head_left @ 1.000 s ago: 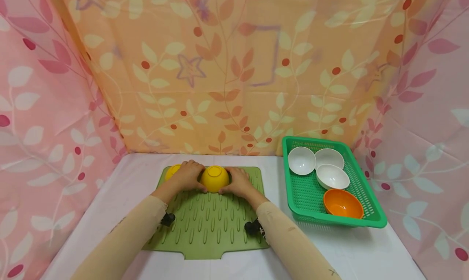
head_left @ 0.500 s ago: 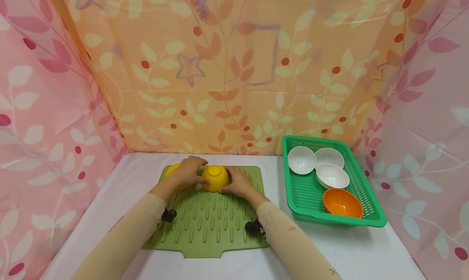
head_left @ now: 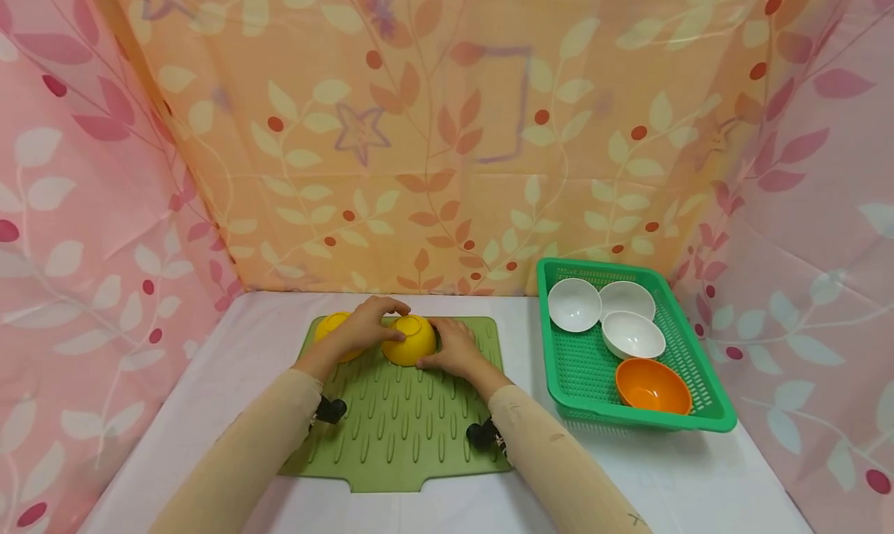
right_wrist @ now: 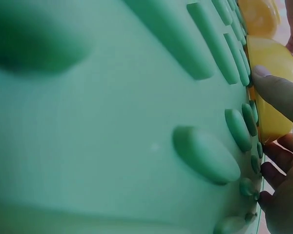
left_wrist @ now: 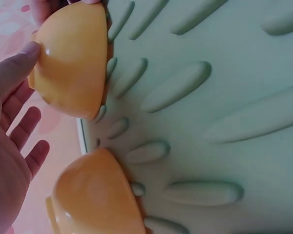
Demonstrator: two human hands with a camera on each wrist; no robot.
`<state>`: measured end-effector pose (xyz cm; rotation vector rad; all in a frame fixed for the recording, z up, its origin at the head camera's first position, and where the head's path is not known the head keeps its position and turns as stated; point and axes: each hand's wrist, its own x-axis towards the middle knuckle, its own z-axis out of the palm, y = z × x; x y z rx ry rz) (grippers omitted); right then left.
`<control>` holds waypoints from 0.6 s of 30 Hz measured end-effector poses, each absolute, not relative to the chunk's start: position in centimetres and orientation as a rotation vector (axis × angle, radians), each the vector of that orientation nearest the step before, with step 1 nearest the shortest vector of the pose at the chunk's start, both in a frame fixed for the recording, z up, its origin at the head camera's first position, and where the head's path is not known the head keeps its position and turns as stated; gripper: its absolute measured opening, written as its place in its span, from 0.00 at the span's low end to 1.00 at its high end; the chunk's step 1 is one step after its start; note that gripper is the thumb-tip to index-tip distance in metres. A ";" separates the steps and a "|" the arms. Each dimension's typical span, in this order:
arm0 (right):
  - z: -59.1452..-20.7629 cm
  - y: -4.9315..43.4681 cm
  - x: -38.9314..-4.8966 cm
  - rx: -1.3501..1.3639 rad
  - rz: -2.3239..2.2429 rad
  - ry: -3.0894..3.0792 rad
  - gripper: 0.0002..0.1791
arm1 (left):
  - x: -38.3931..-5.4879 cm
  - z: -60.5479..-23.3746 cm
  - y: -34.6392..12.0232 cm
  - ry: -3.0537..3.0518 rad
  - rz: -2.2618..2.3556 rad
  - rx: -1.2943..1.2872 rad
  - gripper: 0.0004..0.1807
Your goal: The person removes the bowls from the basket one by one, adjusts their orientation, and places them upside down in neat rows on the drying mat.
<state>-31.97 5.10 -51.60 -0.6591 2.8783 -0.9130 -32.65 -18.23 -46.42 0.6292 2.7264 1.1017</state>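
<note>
Two yellow bowls stand upside down on a green ridged drying mat (head_left: 391,441), near its far edge. My right hand (head_left: 455,350) holds the right yellow bowl (head_left: 414,346) from its right side, thumb on the wall near the rim in the right wrist view. My left hand (head_left: 370,323) is at the same bowl's top; its thumb (left_wrist: 27,54) touches the foot and the index finger reaches over the far side, while other fingers spread free. The left yellow bowl (left_wrist: 95,195) sits beside it, partly hidden behind my left hand in the head view.
A green plastic basket (head_left: 559,379) stands to the right of the mat. In it lie several bowls: three white, among them a front white bowl (head_left: 633,335), and an orange bowl (head_left: 653,386). Patterned cloth walls (head_left: 447,208) enclose the white table on the back and sides.
My left hand has shifted from the right bowl's left side up to its foot. That bowl has tilted or turned slightly. My right hand has stayed in place.
</note>
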 end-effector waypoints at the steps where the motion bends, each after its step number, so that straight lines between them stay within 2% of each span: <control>1: -51.6 5.1 -31.9 -0.654 -0.903 2.880 0.49 | -32.6 -46.5 -18.2 2.719 1.117 0.626 0.27; 12: -51.0 5.1 -31.7 -0.663 -0.868 2.872 0.48 | -32.5 -46.9 -17.9 2.765 1.081 0.537 0.27; 18: -49.0 4.6 -31.3 -0.732 -0.825 2.921 0.50 | -32.5 -46.7 -18.2 2.792 0.976 0.600 0.27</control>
